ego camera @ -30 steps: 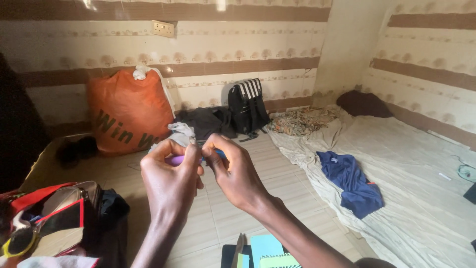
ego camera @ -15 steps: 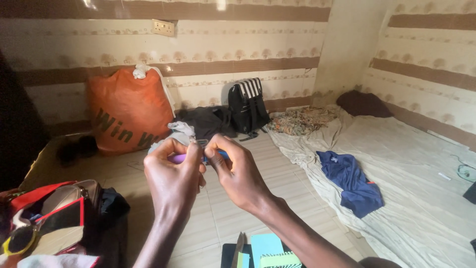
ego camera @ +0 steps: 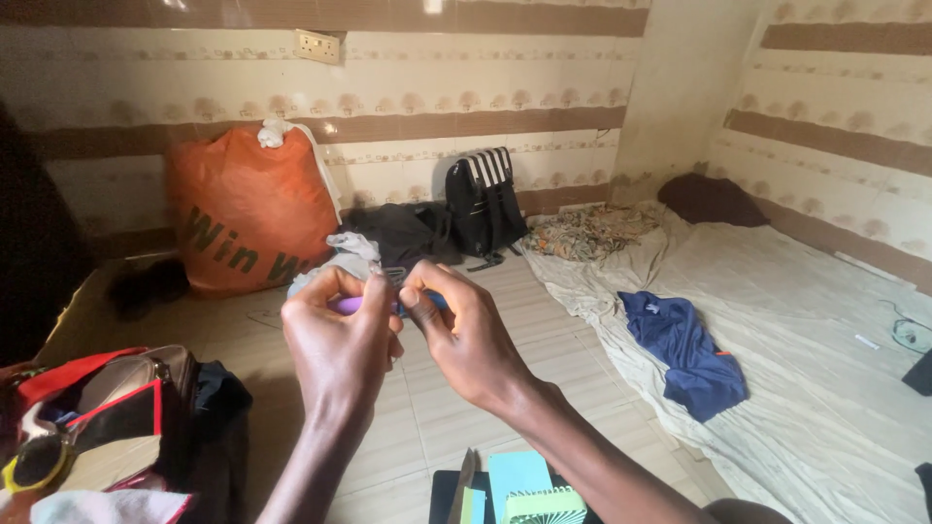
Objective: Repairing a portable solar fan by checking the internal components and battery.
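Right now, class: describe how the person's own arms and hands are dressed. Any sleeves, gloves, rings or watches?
Both arms are bare up to the picture's lower edge: no sleeve or cuff shows. The left hand and right hand wear no gloves, and no ring, watch or bracelet is visible on the fingers or wrists. The fingernails look short and unpainted. Anything worn higher up the arms lies out of view.

Both forearms are rising from the bottom of the frame toward its centre. The left hand and right hand are meeting there, backs to the camera, fingers curled and fingertips pinching together between them.
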